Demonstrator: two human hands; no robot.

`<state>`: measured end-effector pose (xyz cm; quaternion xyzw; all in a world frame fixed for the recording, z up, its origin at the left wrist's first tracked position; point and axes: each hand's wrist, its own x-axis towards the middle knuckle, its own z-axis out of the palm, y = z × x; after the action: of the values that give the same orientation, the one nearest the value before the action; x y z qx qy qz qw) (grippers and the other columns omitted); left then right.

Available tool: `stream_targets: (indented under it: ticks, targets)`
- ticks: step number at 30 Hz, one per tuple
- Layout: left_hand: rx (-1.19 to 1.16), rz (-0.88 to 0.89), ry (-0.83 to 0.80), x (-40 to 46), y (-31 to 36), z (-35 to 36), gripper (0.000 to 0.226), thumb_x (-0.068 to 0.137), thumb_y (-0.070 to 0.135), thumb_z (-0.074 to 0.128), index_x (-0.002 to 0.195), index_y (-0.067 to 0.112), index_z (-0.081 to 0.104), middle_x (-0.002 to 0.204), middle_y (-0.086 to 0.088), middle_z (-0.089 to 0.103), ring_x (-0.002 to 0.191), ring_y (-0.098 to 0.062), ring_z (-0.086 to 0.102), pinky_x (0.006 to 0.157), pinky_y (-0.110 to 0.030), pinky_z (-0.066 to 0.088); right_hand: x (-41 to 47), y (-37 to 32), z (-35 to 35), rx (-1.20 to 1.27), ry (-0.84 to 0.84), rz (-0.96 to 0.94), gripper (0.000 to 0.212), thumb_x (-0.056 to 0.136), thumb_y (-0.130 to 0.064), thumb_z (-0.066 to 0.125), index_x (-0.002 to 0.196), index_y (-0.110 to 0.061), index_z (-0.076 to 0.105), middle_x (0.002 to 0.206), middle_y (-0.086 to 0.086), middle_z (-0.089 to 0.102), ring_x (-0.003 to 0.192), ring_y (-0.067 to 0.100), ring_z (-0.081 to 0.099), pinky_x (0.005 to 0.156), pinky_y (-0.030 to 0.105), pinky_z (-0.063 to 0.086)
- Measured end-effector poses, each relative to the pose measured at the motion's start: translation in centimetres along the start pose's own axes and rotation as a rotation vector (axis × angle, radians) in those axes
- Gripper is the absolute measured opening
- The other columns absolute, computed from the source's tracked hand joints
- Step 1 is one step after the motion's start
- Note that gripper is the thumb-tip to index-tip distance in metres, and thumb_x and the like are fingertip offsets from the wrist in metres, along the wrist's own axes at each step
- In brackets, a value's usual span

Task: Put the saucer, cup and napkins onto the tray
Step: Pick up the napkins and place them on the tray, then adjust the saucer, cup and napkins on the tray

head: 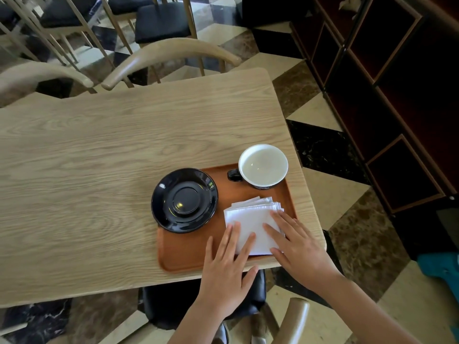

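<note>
On the tray (pixel 183 254): saucer (pixel 184 200) at its left edge, cup (pixel 262 166) at the far right corner, handle pointing left. Left hand (pixel 227 268) and right hand (pixel 299 247), fingers spread flat, press the napkins (pixel 250 218) at its near right.

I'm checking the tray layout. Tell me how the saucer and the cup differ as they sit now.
The saucer is flat, shallow and all black; the cup is deep, white inside, with a dark handle. The saucer overhangs the tray's left rim; the cup sits at its far right corner. Both are empty, upright and untouched; the left hand and right hand rest on the napkins.
</note>
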<state>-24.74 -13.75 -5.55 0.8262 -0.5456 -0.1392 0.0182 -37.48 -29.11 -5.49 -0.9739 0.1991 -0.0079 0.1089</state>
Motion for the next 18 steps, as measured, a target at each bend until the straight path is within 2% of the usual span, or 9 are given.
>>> stream_targets:
  ticks: [3,5,8,10,12,14,18]
  targets:
    - [0.006,-0.002,-0.004,0.0,-0.1,-0.2,0.059,0.091,0.053,0.026,0.145,0.030,0.023,0.153,-0.010,0.026,0.139,-0.026,0.026,0.106,-0.054,0.033,0.7,-0.6,-0.4,0.031,0.014,0.055,0.041,0.083,-0.031,0.053,0.120,-0.013,0.059,0.132,0.016,0.056,0.120,0.032,0.055,0.092,0.052,0.050]
    - [0.007,0.007,0.024,-0.2,-0.3,-0.5,0.056,0.094,0.051,0.018,0.145,0.030,0.023,0.153,-0.009,0.025,0.139,-0.025,0.027,0.109,-0.051,0.025,1.3,-1.7,-0.9,0.043,0.055,0.099,0.041,0.088,-0.035,0.043,0.119,-0.013,0.059,0.128,0.015,0.060,0.115,0.031,0.058,0.094,0.051,0.049]
    - [-0.028,-0.049,0.083,-0.5,-1.6,-1.6,0.058,0.092,0.050,0.028,0.145,0.028,0.025,0.153,-0.008,0.027,0.140,-0.024,0.024,0.111,-0.050,0.026,2.8,-3.9,-1.6,0.040,0.070,0.118,0.051,0.098,-0.038,0.019,0.124,-0.013,0.056,0.134,0.015,0.055,0.123,0.030,0.053,0.100,0.051,0.042]
    - [-0.042,-0.120,0.130,-0.9,-3.0,-2.4,0.059,0.091,0.050,0.030,0.145,0.026,0.025,0.154,-0.009,0.025,0.142,-0.023,0.018,0.109,-0.050,0.025,4.2,-5.4,-1.7,0.004,0.074,0.096,0.048,0.095,-0.036,0.026,0.125,-0.014,0.056,0.137,0.014,0.053,0.127,0.029,0.049,0.103,0.051,0.039]
    - [-0.018,-0.189,0.143,-1.3,-4.8,-2.8,0.058,0.092,0.050,0.028,0.144,0.024,0.027,0.154,-0.010,0.024,0.142,-0.023,0.017,0.108,-0.051,0.025,5.8,-7.0,-1.6,-0.003,0.054,0.058,0.048,0.088,-0.036,0.033,0.127,-0.016,0.055,0.139,0.011,0.051,0.130,0.025,0.045,0.107,0.047,0.030]
    - [0.017,-0.240,0.113,-1.8,-6.4,-2.8,0.058,0.092,0.052,0.025,0.142,0.023,0.031,0.153,-0.012,0.026,0.141,-0.026,0.021,0.107,-0.054,0.027,7.1,-8.4,-1.2,-0.024,0.010,0.005,0.050,0.087,-0.037,0.032,0.129,-0.018,0.053,0.140,0.010,0.050,0.131,0.024,0.044,0.105,0.045,0.023]
    - [0.084,-0.285,0.044,-2.9,-8.7,-2.7,0.062,0.093,0.054,0.008,0.138,0.023,0.039,0.147,-0.012,0.039,0.137,-0.027,0.032,0.110,-0.052,0.021,8.3,-9.9,-0.3,-0.087,-0.113,-0.065,0.053,0.086,-0.037,0.027,0.126,-0.020,0.057,0.135,0.010,0.056,0.129,0.024,0.047,0.103,0.047,0.021]
